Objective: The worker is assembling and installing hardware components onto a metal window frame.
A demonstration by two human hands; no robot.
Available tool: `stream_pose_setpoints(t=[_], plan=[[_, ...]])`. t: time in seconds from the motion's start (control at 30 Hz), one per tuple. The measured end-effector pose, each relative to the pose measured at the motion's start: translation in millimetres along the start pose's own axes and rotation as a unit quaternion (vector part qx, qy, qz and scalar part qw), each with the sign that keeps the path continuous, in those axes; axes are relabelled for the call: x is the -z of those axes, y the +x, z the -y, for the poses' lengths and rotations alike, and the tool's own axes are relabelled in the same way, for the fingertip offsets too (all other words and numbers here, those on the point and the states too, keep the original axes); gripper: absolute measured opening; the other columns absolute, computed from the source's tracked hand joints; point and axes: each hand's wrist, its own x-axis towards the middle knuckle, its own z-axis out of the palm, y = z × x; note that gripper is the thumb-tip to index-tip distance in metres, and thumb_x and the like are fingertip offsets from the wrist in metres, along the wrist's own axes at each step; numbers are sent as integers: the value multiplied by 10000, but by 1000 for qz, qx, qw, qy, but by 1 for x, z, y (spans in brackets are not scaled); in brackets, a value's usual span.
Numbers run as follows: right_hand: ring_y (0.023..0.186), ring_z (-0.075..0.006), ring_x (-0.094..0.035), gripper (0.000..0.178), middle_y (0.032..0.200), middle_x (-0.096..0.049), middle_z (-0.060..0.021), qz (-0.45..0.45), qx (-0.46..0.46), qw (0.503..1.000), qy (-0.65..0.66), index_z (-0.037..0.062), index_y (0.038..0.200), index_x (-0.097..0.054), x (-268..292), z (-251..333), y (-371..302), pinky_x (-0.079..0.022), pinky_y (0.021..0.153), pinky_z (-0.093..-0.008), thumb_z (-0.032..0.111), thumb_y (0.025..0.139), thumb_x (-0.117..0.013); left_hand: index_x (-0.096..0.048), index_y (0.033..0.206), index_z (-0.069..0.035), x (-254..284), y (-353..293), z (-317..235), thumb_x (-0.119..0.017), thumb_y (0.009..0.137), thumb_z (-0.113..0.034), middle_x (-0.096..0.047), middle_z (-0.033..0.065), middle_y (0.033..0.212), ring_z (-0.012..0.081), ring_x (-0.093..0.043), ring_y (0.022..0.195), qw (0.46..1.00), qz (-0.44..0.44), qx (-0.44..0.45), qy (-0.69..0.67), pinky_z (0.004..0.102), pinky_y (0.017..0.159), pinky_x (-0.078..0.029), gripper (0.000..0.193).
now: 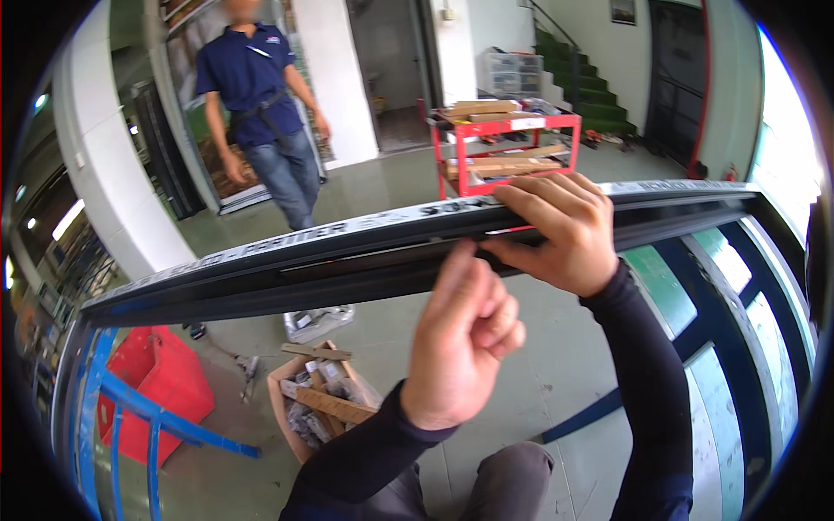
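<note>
A long black metal frame (365, 276) spans the view in front of me, with white printed film along its upper face and a long groove in the side facing me. My right hand (560, 230) is closed over its upper edge, fingers on top and thumb against the near side. Just left of it, my left hand (465, 334) is raised at the frame, fingers curled and one digit stretched up to the groove. That fingertip is blurred; whether the hand pinches anything small cannot be made out.
Blue stands (130, 395) flank the frame at left and right. Below lie a red bin (161, 382) and a cardboard box (291, 425) of wood strips and plastic-wrapped parts. A red cart (508, 156) stands beyond. At far left is a person in a navy shirt (248, 78).
</note>
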Motion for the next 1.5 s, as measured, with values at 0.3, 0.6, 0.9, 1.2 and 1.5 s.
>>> stream_pose_setpoints(t=[0.3,0.6,0.9,1.2,1.5], plan=[[888,-233,-697,456,955,-720,-43,-21,2,1000,-10,89,1013,-720,-4,-5,-7,-543,812,-362,321,648,-864,-276,1572,-143,-1,4,-10,-400,1093,-358,-381,-40,793,71,-352,620,992,-16,25,125,254,594,-340,539],[869,-234,-684,459,961,-711,-36,-2,-16,1000,-4,91,1015,-711,6,2,-2,-529,775,-363,293,626,-845,-497,1022,-108,-6,21,-13,-528,1048,-238,-419,-26,699,71,-344,488,960,-126,10,248,257,470,-305,136],[854,-241,-671,467,990,-711,-46,23,-21,1000,4,92,1038,-719,9,5,-2,-515,760,-373,252,612,-825,-481,962,-92,-4,30,-9,-516,1051,-248,-418,-27,665,79,-362,475,936,-152,-10,319,261,442,-300,183],[910,-286,-684,516,1031,-716,-99,35,-19,998,48,46,1066,-712,11,2,-1,-531,855,-401,252,605,-820,-528,1061,-74,-1,26,-13,-529,1050,-225,-448,-28,664,59,-344,470,932,-139,-14,335,239,448,-301,152],[881,-304,-674,495,1010,-706,-106,35,-10,998,57,54,1074,-699,10,-2,-4,-535,827,-414,248,619,-729,-555,1003,-48,-2,24,-23,-580,1023,-229,-464,-28,645,57,-372,465,952,-132,20,276,238,427,-304,183]])
